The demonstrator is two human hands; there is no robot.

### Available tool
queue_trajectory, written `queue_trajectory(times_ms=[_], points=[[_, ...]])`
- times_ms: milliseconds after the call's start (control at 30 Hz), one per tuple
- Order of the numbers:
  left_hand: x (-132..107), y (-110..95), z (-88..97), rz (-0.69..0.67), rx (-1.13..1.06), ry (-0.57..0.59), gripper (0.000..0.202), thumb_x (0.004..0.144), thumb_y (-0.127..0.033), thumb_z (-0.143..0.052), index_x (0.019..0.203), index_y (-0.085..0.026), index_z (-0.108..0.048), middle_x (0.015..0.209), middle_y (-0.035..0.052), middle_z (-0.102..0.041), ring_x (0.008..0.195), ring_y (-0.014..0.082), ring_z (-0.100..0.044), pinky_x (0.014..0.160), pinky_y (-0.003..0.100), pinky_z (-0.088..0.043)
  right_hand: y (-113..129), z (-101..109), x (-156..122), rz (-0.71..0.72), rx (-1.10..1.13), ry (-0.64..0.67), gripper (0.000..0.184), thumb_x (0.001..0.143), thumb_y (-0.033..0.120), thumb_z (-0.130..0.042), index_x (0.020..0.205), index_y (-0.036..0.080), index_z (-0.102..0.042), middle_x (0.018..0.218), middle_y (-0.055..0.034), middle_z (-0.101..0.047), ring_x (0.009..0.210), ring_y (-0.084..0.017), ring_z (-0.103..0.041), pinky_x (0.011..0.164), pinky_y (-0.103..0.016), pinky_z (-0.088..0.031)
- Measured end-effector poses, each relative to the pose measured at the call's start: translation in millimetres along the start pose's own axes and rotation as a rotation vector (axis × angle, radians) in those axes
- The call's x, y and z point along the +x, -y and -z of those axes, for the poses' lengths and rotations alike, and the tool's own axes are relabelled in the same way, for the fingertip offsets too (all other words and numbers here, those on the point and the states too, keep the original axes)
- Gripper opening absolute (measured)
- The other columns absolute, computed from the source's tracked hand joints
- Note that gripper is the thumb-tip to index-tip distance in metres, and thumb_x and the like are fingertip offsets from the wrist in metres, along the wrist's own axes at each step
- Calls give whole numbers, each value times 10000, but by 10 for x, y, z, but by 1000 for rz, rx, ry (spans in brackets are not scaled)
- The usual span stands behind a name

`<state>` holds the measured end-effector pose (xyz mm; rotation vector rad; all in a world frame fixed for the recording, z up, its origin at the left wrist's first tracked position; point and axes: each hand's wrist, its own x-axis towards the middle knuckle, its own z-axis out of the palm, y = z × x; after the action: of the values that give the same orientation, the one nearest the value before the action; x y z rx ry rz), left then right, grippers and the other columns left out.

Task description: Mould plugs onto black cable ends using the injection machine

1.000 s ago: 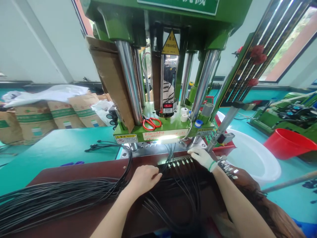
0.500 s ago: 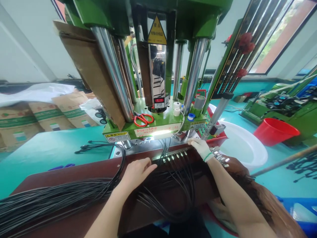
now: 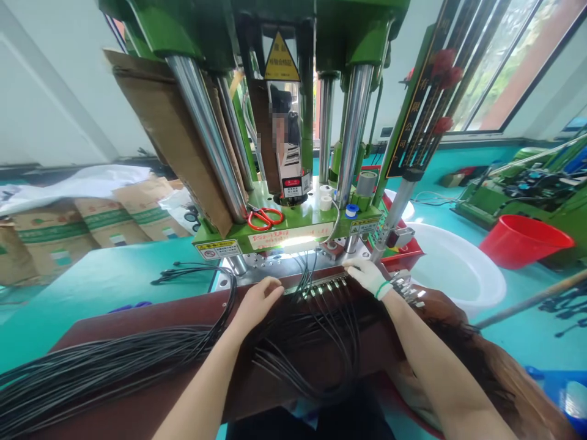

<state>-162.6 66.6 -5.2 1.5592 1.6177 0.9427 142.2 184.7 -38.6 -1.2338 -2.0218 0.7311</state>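
Note:
A narrow metal strip (image 3: 326,285) with a row of small metal connectors lies along the machine bed's front edge. Black cables (image 3: 339,324) run from the connectors and loop toward me. My bare left hand (image 3: 259,304) has its fingers and thumb bent around the strip's left end; the exact contact is partly hidden. At the right end, my right hand (image 3: 369,278), in a white glove with a green cuff, is closed, its fingertips at the strip's corner. Behind stands a green press (image 3: 293,235) with a lit front edge above a metal plate (image 3: 270,263).
A thick bundle of black cables (image 3: 114,354) covers the brown table (image 3: 110,324) at left. Red-handled scissors (image 3: 265,218) and a blue-and-white tape roll (image 3: 351,211) lie on the press. Loose metal connectors (image 3: 408,290) sit right of my glove. A white tub (image 3: 493,269) and red bucket (image 3: 527,241) stand right.
My left thumb has drawn in from its stretched position toward the fingers at the strip's end. My right hand stays at the other end. The view has shifted slightly.

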Motion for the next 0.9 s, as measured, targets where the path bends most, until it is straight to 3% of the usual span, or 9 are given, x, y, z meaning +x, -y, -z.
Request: queue_trajectory(times_ms=[133, 200, 267, 433, 567, 667, 733, 900], points=[[245, -120, -112, 329, -578, -130, 423, 655, -333, -651, 989, -186, -437, 743, 5, -592, 648, 128, -570, 607, 257, -437, 17, 2, -4, 25, -31, 3, 249, 725, 264, -496, 867, 163, -674, 920, -81, -673, 905, -226, -605, 885, -388, -439], [408, -209, -195, 425, -724, -228, 414, 641, -266, -679, 956, -192, -422, 698, -27, -559, 578, 93, -547, 577, 227, -424, 37, 10, -10, 32, -43, 3, 249, 728, 268, -494, 867, 170, -675, 919, -76, -672, 898, -224, -606, 878, -385, -442], [585, -287, -289, 465, -803, -239, 329, 667, -236, -661, 899, -184, -433, 660, -39, -532, 536, 80, -531, 569, 218, -423, 56, 19, -17, 40, -50, 2, 248, 734, 272, -491, 871, 178, -675, 923, -68, -673, 898, -218, -607, 879, -381, -441], [930, -413, -523, 596, -1041, -30, 139, 773, -257, -531, 775, -151, -442, 648, 33, -564, 567, 140, -583, 598, 286, -468, 75, 28, -25, 46, -62, 8, 262, 744, 263, -478, 895, 170, -671, 931, -72, -676, 907, -210, -609, 882, -374, -443], [990, -439, -611, 632, -1205, 197, 119, 800, -244, -460, 775, -130, -482, 773, 110, -629, 687, 198, -628, 650, 358, -477, 54, 28, 3, 29, -79, 10, 261, 747, 264, -476, 890, 171, -673, 924, -72, -682, 905, -212, -614, 872, -373, -452], [981, -407, -619, 595, -1292, 278, 140, 814, -260, -449, 800, -136, -510, 772, 86, -635, 690, 179, -623, 652, 331, -470, 85, 48, 65, 30, -92, 36, 248, 733, 255, -476, 851, 169, -677, 890, -65, -691, 862, -214, -628, 832, -363, -473], [990, -377, -628, 573, -1344, 304, 136, 819, -257, -454, 802, -137, -516, 683, 45, -608, 598, 139, -594, 592, 277, -454, 158, 60, 156, 43, -104, 55, 242, 731, 241, -466, 829, 174, -678, 852, -53, -697, 820, -207, -636, 798, -349, -487], [1054, -316, -698, 566, -1354, 288, 61, 785, -163, -521, 736, -135, -496, 485, -55, -439, 377, 52, -406, 435, 180, -330, 476, -72, 668, 84, -174, -4, 225, 762, 240, -475, 889, 190, -655, 972, -68, -667, 937, -222, -592, 868, -364, -432]])
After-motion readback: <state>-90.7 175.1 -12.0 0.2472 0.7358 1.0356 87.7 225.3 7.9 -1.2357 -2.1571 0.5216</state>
